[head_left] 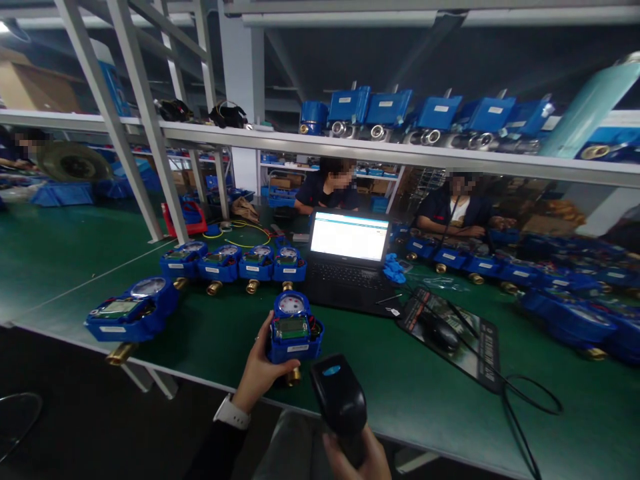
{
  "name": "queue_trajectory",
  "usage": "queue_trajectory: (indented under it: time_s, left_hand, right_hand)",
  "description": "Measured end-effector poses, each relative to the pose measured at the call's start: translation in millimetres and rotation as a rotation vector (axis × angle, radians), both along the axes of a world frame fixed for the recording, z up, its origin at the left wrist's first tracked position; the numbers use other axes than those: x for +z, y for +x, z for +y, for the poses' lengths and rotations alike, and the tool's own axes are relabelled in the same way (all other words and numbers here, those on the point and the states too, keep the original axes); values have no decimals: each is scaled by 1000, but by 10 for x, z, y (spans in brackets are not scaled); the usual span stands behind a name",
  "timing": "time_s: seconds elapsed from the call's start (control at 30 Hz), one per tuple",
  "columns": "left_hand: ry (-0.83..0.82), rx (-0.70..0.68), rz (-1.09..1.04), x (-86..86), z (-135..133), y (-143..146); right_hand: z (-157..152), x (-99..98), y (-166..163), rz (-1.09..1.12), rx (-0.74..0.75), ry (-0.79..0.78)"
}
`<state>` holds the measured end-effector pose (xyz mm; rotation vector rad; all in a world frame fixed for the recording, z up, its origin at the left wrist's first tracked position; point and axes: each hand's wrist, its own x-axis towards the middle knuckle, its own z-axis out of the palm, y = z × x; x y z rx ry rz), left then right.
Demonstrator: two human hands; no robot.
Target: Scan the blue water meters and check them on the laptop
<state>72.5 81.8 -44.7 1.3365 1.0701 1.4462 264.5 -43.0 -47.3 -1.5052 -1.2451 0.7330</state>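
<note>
My left hand (263,365) grips a blue water meter (296,348) at its left side, near the front edge of the green bench. The meter has a round dial, a small display with exposed circuit board, a white label and a brass pipe end towards me. In my right hand (357,457) is a black barcode scanner (339,395), its head close to the meter's lower right. The fingers wrap round the scanner's handle, which is mostly hidden. Behind the held meter stands an open laptop (350,267) with a lit screen.
A row of similar meters (217,265) stands behind, left of the laptop, with a larger one (131,310) at the left. A mouse (439,333) lies on a mat (480,360), with a black cable (515,413) beside it. Overhead runs a shelf (280,139). Two people sit opposite.
</note>
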Motion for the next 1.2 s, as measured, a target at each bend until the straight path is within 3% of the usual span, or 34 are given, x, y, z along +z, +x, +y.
queue_trajectory:
  time_s: [0.1, 0.17, 0.3, 0.43, 0.5, 0.57, 0.63, 0.73, 0.93, 1.2]
  left_hand:
    - [-11, 9, 17, 5, 0, -9]
    - [-20, 19, 32, 19, -1, -12]
    - [-45, 32, 41, 30, -3, -25]
    - [-92, 29, 40, 13, -4, -40]
    - [-131, 34, 28, 22, -13, -30]
    - [-146, 59, 6, 55, -31, -4]
    - [-139, 99, -14, 102, -54, 33]
    - [-139, 145, -38, 161, -84, 80]
    - [-175, 143, -84, 169, -99, 105]
    - [-233, 191, -18, 253, -127, 112]
  right_hand:
    - [322, 199, 353, -155, 97, 44]
    - [558, 280, 591, -314, 74, 59]
    - [906, 244, 932, -632, 73, -2]
    - [1191, 199, 1306, -770, 171, 47]
    - [1390, 252, 1611, -817, 53, 109]
    - [1602, 315, 1975, -895, -194, 135]
    - [1771, 329, 2331, -982, -358, 81]
    - [1883, 198, 2712, -1031, -369, -41]
    - [1885, -161, 2890, -985, -352, 60]
    - [1901, -154, 2894, -984, -408, 40]
